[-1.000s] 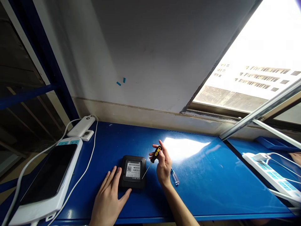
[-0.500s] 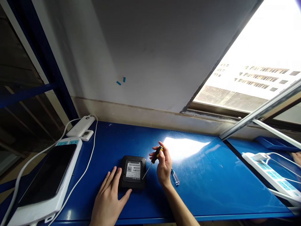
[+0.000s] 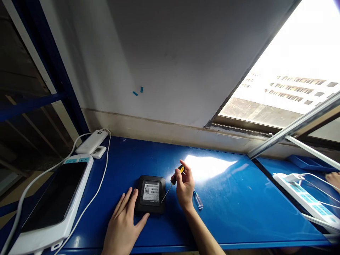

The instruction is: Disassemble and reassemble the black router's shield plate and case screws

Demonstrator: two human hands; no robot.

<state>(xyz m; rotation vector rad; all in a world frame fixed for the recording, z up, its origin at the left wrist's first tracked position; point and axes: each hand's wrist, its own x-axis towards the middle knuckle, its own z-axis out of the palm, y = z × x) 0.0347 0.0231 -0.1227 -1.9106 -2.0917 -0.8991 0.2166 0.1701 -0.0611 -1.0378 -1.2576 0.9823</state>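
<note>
A small black box (image 3: 150,193) with a white label on top lies on the blue bench (image 3: 225,212). My left hand (image 3: 122,225) lies flat against its near left corner, fingers spread, thumb along the front edge. My right hand (image 3: 184,187) grips a black and yellow screwdriver (image 3: 177,174), tilted, with its thin shaft tip at the box's right edge. A second screwdriver with a clear blue handle (image 3: 197,199) lies on the bench just right of that hand.
At the left a white power strip (image 3: 75,161) carries a dark tablet (image 3: 54,196), with a white power bank (image 3: 92,142) and cables behind. Another power strip (image 3: 305,198) lies at the right, where another person's hand (image 3: 333,178) shows. Wall and window stand behind.
My right hand has turned slightly on the screwdriver handle, fingers closing further around it. The left hand and box have stayed put. The camera shifted a little.
</note>
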